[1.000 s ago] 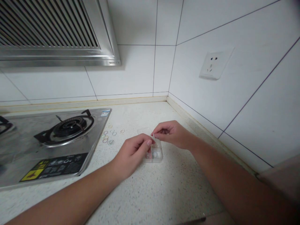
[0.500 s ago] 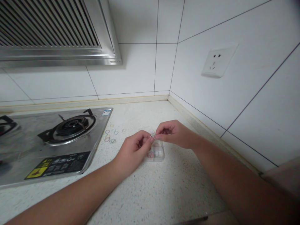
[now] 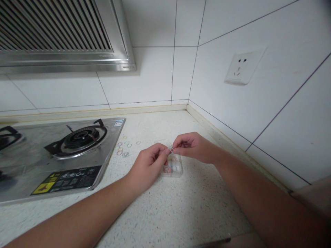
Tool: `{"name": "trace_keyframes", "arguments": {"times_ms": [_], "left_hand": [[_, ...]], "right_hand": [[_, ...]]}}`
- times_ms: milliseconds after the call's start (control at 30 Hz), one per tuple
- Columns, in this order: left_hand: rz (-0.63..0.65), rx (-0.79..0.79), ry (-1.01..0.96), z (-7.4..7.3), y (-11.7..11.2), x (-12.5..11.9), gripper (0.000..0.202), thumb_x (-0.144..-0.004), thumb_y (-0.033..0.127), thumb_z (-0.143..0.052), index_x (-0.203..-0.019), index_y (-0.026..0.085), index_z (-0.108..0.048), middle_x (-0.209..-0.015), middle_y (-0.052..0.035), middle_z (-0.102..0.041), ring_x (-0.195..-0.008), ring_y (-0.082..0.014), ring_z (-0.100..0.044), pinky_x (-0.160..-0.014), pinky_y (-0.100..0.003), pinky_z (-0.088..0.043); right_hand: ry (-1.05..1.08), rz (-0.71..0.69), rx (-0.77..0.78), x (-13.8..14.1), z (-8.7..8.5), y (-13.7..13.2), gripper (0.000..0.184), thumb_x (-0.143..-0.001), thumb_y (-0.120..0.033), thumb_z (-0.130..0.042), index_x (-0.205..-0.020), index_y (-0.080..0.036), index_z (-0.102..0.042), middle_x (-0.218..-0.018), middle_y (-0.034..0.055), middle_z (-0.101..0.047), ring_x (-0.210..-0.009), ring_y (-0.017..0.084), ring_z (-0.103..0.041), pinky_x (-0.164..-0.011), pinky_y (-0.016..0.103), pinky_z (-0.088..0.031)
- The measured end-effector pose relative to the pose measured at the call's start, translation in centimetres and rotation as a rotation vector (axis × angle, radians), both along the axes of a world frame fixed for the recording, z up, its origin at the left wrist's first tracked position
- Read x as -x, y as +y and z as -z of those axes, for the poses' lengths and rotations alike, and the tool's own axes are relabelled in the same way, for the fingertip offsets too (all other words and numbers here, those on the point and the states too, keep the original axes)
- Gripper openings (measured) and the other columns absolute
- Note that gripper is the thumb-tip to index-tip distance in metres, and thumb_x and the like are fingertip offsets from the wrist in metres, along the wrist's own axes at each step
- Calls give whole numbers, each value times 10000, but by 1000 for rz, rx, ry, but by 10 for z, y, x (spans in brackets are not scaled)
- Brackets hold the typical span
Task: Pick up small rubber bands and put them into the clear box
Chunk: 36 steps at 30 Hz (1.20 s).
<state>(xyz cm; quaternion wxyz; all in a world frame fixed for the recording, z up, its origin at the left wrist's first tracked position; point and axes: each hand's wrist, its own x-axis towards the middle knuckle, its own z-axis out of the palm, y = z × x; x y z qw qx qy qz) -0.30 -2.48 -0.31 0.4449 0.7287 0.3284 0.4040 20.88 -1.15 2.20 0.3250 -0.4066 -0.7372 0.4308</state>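
Observation:
My left hand (image 3: 147, 166) and my right hand (image 3: 192, 146) meet fingertip to fingertip over a small clear plastic box (image 3: 173, 168) on the speckled countertop (image 3: 165, 206). Both hands pinch a tiny pale elastic ring (image 3: 170, 150) between them, just above the box. The box holds small rings, some reddish, some white. Several loose coloured rings (image 3: 123, 148) lie on the counter to the left, beside the stove.
A steel gas stove (image 3: 59, 155) with a black burner (image 3: 79, 136) fills the left. A range hood (image 3: 62, 34) hangs above it. White tiled walls meet in a corner behind; a wall socket (image 3: 240, 67) sits on the right wall.
The ring between my fingertips has turned from upright to lying flatter. My hands have stayed over the box; the view has shifted slightly.

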Motion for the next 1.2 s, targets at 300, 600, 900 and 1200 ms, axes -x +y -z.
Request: {"name": "trace_keyframes", "arguments": {"times_ms": [300, 600, 900, 1200], "left_hand": [[-18, -32, 35, -1, 1, 1, 289, -989, 369, -499, -816, 160, -595, -707, 13, -575, -680, -124, -531, -658, -254, -410], [-3, -7, 7, 1, 1, 0, 276, -984, 368, -507, -819, 162, -587, -704, 14, -577, -689, -124, -554, -677, -249, -426], [-8, 46, -18, 0, 3, 1, 401, -1002, 445, -464, -772, 153, -614, -666, 1, -591, -630, -118, -506, -622, -241, -395], [-37, 125, -79, -2, 3, -3, 241, -913, 362, -599, -822, 144, -650, -643, 13, -597, -593, -105, -507, -575, -226, -375]], "right_hand": [[42, 27, -53, -1, 0, 0, 309, -781, -402, -718, -868, -108, -683, -731, 12, -616, -651, 24, -506, -590, 146, -401], [69, 51, -76, -1, 0, -1, 318, -773, -396, -730, -879, -101, -681, -730, 17, -614, -652, 23, -513, -588, 138, -410], [53, 57, -122, -1, 0, -1, 316, -758, -398, -750, -850, -104, -677, -714, 16, -605, -631, 23, -504, -571, 147, -411], [41, 13, -120, 0, -1, -3, 305, -746, -384, -761, -834, -102, -682, -677, 2, -581, -610, 14, -500, -567, 140, -409]]}}
